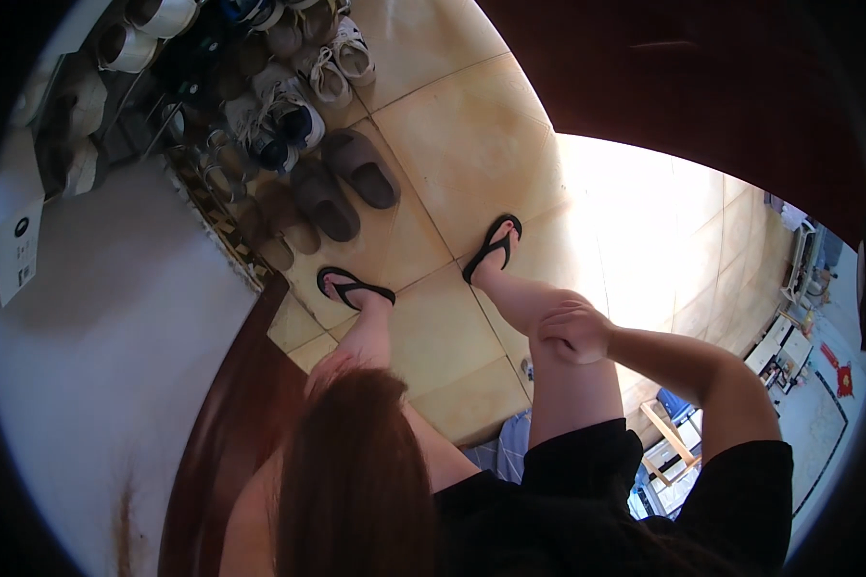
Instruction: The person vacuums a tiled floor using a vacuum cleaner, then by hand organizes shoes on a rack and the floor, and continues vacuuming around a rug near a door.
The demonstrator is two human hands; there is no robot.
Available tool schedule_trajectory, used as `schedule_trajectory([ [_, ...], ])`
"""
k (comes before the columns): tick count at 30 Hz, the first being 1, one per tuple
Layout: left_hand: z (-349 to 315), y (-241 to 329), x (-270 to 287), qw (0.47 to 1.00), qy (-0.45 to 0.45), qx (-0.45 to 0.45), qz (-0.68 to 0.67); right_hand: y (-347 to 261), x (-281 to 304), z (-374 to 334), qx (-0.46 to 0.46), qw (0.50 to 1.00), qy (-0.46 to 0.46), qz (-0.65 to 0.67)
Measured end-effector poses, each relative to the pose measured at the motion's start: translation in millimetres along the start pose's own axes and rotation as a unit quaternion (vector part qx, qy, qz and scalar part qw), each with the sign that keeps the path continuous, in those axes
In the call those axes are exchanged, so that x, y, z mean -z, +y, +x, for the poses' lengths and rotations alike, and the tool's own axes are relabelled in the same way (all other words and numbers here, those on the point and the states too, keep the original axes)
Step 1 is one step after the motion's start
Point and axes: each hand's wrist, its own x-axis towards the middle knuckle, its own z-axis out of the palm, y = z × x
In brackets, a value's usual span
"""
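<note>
My right hand [573, 332] rests on my right knee, fingers curled together against the leg with nothing in them. My right forearm reaches it from the lower right. My left hand [329, 370] seems to lie on my left knee, but long brown hair [356, 481] covers most of it and its fingers cannot be made out. Both feet wear black flip-flops, the left one [354, 287] and the right one [492, 247], and stand on beige floor tiles [452, 144].
A low shoe rack [212, 207] with several shoes stands at the upper left. A pair of brown slippers [342, 183] lies on the floor beside it. A white wall [96, 365] and a dark wooden frame [231, 423] run along the left. Bright sunlight falls on the tiles at right.
</note>
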Motion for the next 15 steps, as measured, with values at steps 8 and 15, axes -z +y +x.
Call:
schedule_trajectory([
  [8,-58.8,113.6,-50.2,0.996,0.043,-0.033,0.074,-57.4,-76.6,-6.3,-0.181,0.982,0.045,-0.02],
  [15,-131.0,103.8,18.8,0.992,0.005,-0.029,-0.125,-168.5,-44.7,-6.1,-0.383,0.914,0.128,-0.015],
])
